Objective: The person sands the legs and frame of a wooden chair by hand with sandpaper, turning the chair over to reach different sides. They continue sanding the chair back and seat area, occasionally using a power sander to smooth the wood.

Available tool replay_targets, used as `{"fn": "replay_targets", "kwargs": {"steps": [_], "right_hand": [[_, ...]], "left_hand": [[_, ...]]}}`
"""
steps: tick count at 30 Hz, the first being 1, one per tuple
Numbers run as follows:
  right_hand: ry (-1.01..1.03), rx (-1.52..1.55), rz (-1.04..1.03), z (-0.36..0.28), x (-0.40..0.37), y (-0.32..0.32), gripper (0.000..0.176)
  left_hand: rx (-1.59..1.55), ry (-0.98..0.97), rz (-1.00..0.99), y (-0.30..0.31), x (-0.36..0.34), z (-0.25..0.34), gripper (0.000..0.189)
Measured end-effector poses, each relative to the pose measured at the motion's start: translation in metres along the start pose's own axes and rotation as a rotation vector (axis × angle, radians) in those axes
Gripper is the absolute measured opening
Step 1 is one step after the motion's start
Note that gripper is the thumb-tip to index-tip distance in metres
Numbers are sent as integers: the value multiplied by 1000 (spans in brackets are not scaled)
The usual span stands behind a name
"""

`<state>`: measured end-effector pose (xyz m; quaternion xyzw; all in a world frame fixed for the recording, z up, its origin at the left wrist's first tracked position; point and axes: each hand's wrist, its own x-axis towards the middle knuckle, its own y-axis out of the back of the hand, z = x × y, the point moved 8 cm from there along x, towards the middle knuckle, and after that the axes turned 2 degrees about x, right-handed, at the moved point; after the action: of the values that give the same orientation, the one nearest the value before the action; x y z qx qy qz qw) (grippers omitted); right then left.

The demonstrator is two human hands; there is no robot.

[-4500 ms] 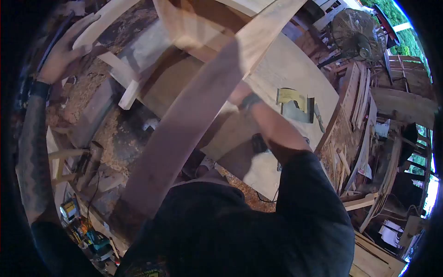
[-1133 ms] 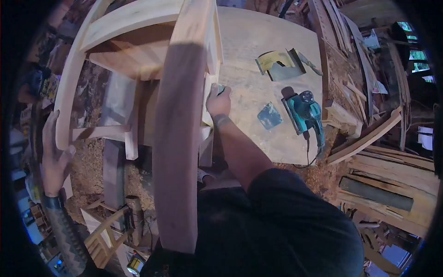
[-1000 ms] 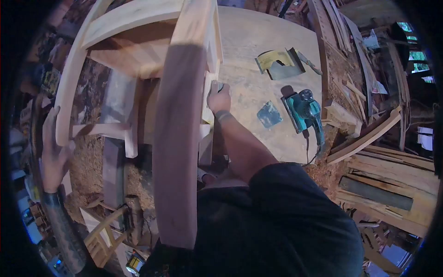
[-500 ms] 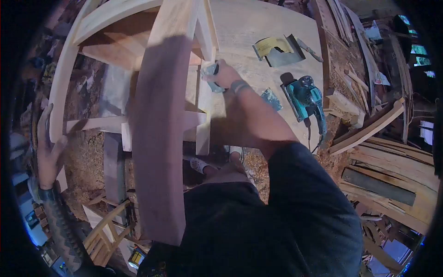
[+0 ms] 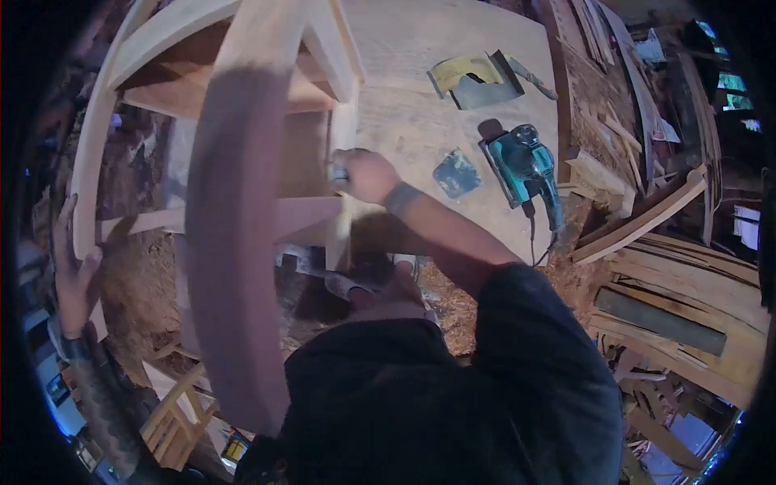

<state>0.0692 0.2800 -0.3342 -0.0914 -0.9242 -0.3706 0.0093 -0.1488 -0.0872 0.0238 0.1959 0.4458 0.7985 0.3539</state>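
Note:
A wooden chair frame point(image 5: 242, 202) with curved, pale members fills the left half of the view. My right hand point(image 5: 368, 175) is closed around a small greyish sanding pad point(image 5: 339, 173), pressed on the narrow upright point(image 5: 343, 133) of the frame. At the far left, my left hand point(image 5: 77, 279) rests with spread fingers against the outer curved leg point(image 5: 90, 178). A worn blue-grey sheet of sandpaper point(image 5: 457, 173) lies on the wooden board right of my right hand. Beside it stands a teal power sander point(image 5: 521, 166) with a dark cord.
On the board point(image 5: 404, 48) are yellow and grey sheets point(image 5: 485, 81) with a narrow tool point(image 5: 531, 77). Stacked planks point(image 5: 679, 299) and a curved wooden piece point(image 5: 647, 218) lie at the right. Sawdust covers the ground. A slatted wooden piece point(image 5: 178, 412) is at the lower left.
My right hand has moved down along the upright with the pad. The frame and my left hand appear shifted slightly left in view. The sandpaper sheet shows more fully.

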Motion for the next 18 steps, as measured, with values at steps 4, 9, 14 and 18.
{"fn": "replay_targets", "kwargs": {"steps": [4,9,14,18], "right_hand": [[18,-19,-52,-13,10,-9,27],[55,144,-115,10,4,-15,28],[16,217,-94,3,1,-6,20],[-221,818,-182,60,10,-68,28]], "left_hand": [[-1,4,2,-2,2,1,79],[215,12,32,11,-5,-6,78],[2,46,55,6,-5,-14,80],[-5,69,37,1,-4,-3,80]]}}
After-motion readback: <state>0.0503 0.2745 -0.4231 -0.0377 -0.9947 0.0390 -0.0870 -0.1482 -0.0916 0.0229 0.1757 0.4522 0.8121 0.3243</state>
